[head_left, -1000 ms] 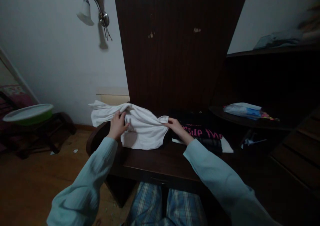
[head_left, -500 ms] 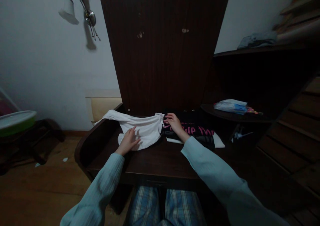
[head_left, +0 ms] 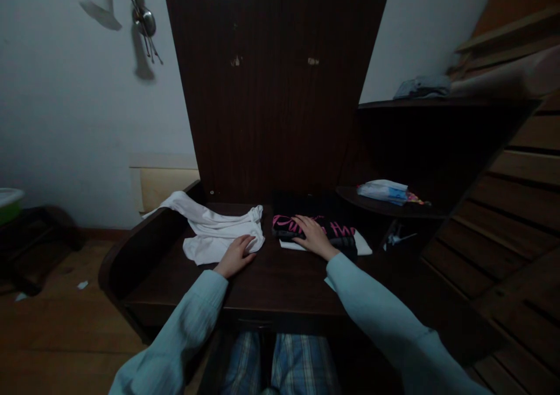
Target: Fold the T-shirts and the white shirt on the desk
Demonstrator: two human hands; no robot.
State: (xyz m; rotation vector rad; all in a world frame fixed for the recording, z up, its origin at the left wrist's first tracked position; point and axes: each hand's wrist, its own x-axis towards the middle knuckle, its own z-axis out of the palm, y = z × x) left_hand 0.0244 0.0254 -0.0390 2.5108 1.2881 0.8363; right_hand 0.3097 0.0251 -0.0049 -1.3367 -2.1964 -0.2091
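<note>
L hand palm-down on white cloth, R hand flat on blk clothes, both hands unclenched

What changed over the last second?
The right hand let go of the white cloth's right end and moved right onto the dark folded garment with pink lettering. The left hand moved from the cloth's left-middle to its near right edge, fingers looser. The cloth is spread lower, its left end over the bench's side. Dark garment and packet stayed put.
</note>
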